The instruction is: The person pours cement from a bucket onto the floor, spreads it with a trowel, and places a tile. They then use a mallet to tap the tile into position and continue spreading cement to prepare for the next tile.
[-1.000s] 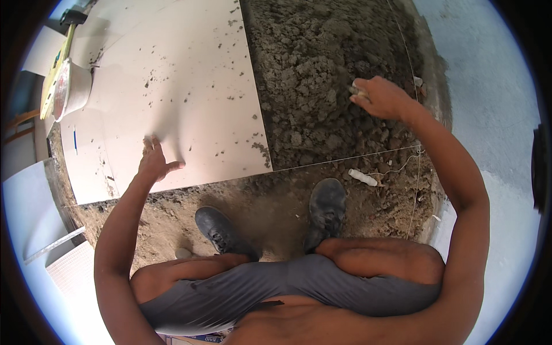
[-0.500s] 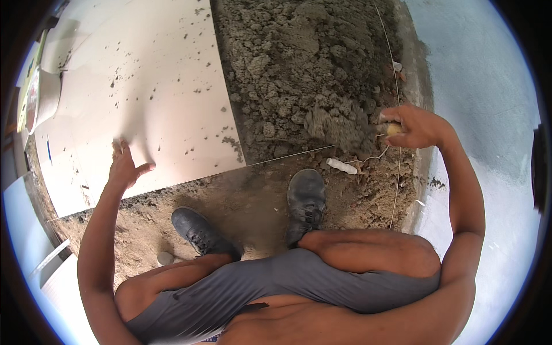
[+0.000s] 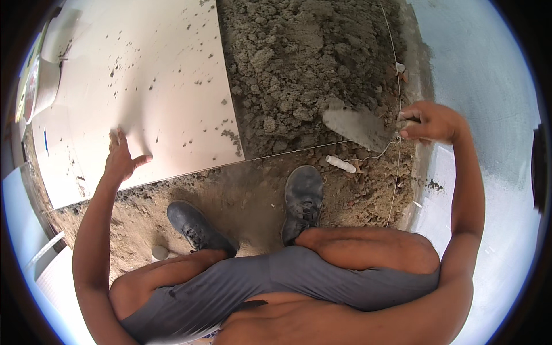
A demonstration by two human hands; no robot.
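My right hand [image 3: 430,122] is closed around the handle of a trowel [image 3: 357,125]. The trowel's grey blade lies low over the near right part of the rough, wet mortar bed [image 3: 287,69], smeared with mortar. On the left, my left hand [image 3: 122,156] rests with fingers spread on a large pale tile [image 3: 172,86]. Specks of mortar dot that tile, most thickly by its right edge. A taut string [image 3: 299,151] runs along the near edge of tile and mortar, and another string [image 3: 394,195] runs lengthwise by the wall side.
A white roll of string [image 3: 340,164] lies on the dirt near my right shoe [image 3: 303,192]. A white bucket [image 3: 46,86] stands on the tile at far left. The pale blue wall [image 3: 483,75] rises along the right. A small round grey object [image 3: 160,252] sits beside my left leg.
My right hand has moved slightly right and the trowel's blade, heaped with mortar before, now shows mostly bare. My left hand stays on the tile.
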